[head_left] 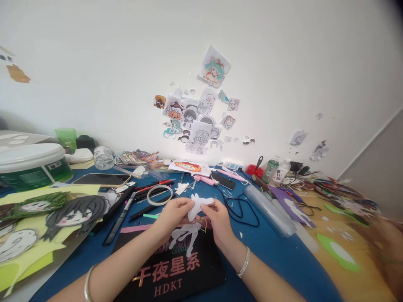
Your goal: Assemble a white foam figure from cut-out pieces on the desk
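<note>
Between my two hands is a small white cutout (197,206) with an irregular, lobed outline. My left hand (178,212) pinches its left edge between thumb and fingers. On the other side, my right hand (219,213) grips the right edge the same way. Just below them, a larger white cutout strip (189,237) lies on a black printed board (171,272) with pink lettering. A thin yellow piece (204,224) shows beside my right fingers. What the cutout is meant to depict cannot be made out.
Pens and a tape roll (160,195) lie left of centre, near a phone (102,180). Pink glue guns (204,180), a black cable (242,216) and a clear plastic roll (269,212) are to the right. A bucket (34,165) stands left; another person's arm (385,247) is blurred at right.
</note>
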`<state>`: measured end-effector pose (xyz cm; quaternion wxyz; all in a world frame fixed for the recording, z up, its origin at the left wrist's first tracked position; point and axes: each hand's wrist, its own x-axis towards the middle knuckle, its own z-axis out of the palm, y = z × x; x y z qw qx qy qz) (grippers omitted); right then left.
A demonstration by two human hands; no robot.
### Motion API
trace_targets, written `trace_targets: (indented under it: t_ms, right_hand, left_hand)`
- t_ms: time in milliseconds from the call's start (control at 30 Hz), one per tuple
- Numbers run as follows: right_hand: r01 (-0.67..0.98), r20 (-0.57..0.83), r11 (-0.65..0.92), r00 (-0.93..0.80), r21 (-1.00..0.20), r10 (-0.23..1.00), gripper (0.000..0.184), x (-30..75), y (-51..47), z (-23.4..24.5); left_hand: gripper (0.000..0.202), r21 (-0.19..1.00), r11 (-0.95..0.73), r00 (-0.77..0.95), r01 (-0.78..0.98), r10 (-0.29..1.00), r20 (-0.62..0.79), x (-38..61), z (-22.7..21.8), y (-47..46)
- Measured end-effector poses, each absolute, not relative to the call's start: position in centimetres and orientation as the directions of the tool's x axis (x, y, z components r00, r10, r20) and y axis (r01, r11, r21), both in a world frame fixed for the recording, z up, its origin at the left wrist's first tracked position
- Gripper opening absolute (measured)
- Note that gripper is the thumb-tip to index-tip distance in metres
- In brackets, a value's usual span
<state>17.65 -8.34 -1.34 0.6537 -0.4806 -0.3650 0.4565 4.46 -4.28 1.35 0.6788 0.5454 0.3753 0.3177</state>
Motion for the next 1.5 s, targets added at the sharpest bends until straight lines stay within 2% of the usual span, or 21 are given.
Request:
trace_targets:
  t_ms: [167,300,400,600,700,900,967,1133,1300,1500]
  right_hand:
    - [-0.209,0.042,0.123,0.354,-0.970,0.934,0.030,17.7,-8.4,-1.3]
    - [-0.193,0.085,0.162,0.356,-0.968,0.930,0.024,17.8,-8.5,-1.2]
    - [-0.169,0.100,0.167,0.349,-0.971,0.932,0.022,17.8,-8.4,-1.0]
    - [-0.034,0.285,0.315,0.343,-0.948,0.895,0.019,18.4,-8.3,-0.5]
    - [0.064,0.338,0.340,0.379,-0.938,0.862,0.017,18.8,-8.3,-0.4]
    - [0.161,0.434,0.404,0.414,-0.900,0.800,0.012,19.5,-8.1,-0.3]
    - [0.132,0.420,0.403,0.407,-0.906,0.811,0.013,19.5,-8.1,-0.3]
    - [-0.036,0.258,0.299,0.413,-0.953,0.873,0.021,19.4,-8.2,-0.1]
    - [-0.109,0.135,0.185,0.361,-0.977,0.923,0.026,19.6,-8.2,-0.1]
    - [-0.162,0.109,0.186,0.395,-0.969,0.912,0.029,19.6,-8.1,-0.2]
  left_hand:
    - [0.034,0.966,0.254,0.547,-0.054,0.816,-0.184,4.4,1.7,-4.3]
    - [0.036,0.979,0.202,0.629,-0.030,0.765,-0.139,4.5,2.0,-4.6]
    - [0.035,0.987,0.157,0.620,0.018,0.773,-0.135,4.5,2.1,-4.8]
    - [0.020,0.985,0.126,0.556,0.116,0.814,-0.170,4.5,2.2,-4.5]
    - [0.022,0.984,0.115,0.567,0.140,0.805,-0.174,4.3,2.1,-4.3]
    - [0.029,0.986,0.153,0.587,0.069,0.792,-0.165,4.1,1.9,-4.1]
    - [0.031,0.984,0.158,0.587,0.085,0.790,-0.177,4.0,1.8,-4.0]
    - [0.031,0.980,0.177,0.590,0.094,0.783,-0.198,3.9,2.0,-4.0]
    - [0.028,0.975,0.215,0.615,0.049,0.763,-0.199,3.9,2.2,-4.1]
    - [0.030,0.974,0.228,0.677,0.007,0.716,-0.172,3.8,1.8,-3.8]
